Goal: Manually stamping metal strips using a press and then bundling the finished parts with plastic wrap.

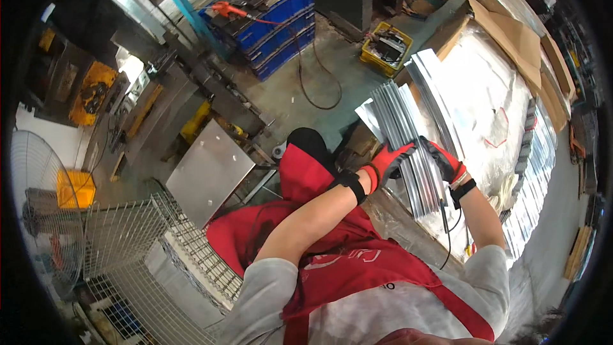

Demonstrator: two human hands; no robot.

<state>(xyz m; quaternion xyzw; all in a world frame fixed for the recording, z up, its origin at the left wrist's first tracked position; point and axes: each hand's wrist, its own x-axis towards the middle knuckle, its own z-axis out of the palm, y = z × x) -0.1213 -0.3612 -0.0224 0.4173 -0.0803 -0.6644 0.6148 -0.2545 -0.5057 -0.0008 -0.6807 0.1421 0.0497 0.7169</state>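
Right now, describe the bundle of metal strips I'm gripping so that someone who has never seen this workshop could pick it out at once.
Start at the long workbench covered in shiny plastic sheet on the person's right. At its near edge, both red-gloved hands, left hand and right hand, grip a bundle of ribbed silvery metal strips. Unlike the curved strips lying just beyond it, this bundle is straight and is the one gripped.

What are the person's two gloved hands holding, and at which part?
Both hands, left hand and right hand, grip a bundle of long shiny ribbed metal strips across its width, near its lower end.
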